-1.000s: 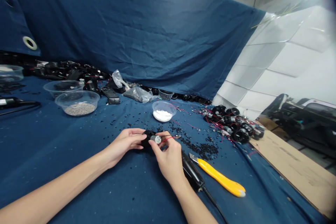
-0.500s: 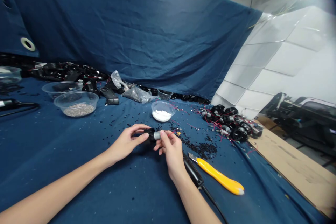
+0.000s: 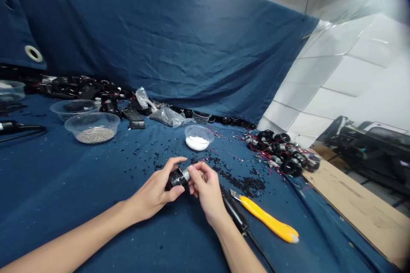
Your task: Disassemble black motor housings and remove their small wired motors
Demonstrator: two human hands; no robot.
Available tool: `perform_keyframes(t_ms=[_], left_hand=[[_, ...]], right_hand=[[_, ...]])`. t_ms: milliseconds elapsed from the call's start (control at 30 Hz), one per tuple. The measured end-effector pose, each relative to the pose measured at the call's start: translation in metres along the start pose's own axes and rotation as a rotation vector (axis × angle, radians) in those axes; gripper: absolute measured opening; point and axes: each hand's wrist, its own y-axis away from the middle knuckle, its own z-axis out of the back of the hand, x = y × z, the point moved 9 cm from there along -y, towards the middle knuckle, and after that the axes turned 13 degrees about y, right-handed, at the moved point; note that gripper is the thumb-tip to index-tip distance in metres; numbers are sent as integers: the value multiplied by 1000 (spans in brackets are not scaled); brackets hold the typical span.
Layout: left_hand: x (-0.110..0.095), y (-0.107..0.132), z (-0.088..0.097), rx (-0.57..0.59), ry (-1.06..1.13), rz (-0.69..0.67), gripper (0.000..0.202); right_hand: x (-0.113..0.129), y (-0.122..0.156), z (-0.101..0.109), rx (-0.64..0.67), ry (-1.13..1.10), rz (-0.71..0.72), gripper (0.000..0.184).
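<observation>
In the head view, the left hand wraps thumb and fingers around a black cup, and the right hand pinches a small silver motor right at the cup's end, over a creased blue cloth. Black bits litter the cloth beyond, a yellow knife lies to the right, and a blue curtain hangs behind, giving way to white panels on the right.

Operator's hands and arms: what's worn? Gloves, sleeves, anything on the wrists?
Left hand and right hand: no gloves. Left forearm and right forearm: no sleeves in view. Wrists: no watch or band. No rings or markings show; some fingers are partly hidden.
</observation>
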Motion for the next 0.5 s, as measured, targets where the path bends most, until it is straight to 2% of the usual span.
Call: perform_keyframes(t_ms=[167, 267, 367, 433, 500], left_hand=[[1, 2, -4, 37, 30, -22, 58], [-3, 2, -5, 64, 33, -33, 50], [-11, 1, 6, -26, -102, -32, 48], [-27, 0, 14, -122, -230, -129, 56], [-49, -1, 11, -147, -325, -308, 68]], right_hand=[[-4, 2, -3, 80, 3, -28, 40], [-12, 4, -13, 153, -75, -77, 42], [-19, 4, -22, 177, -191, -148, 43], [-19, 3, -24, 164, -268, -177, 44], [-18, 3, -22, 144, -368, -205, 45]])
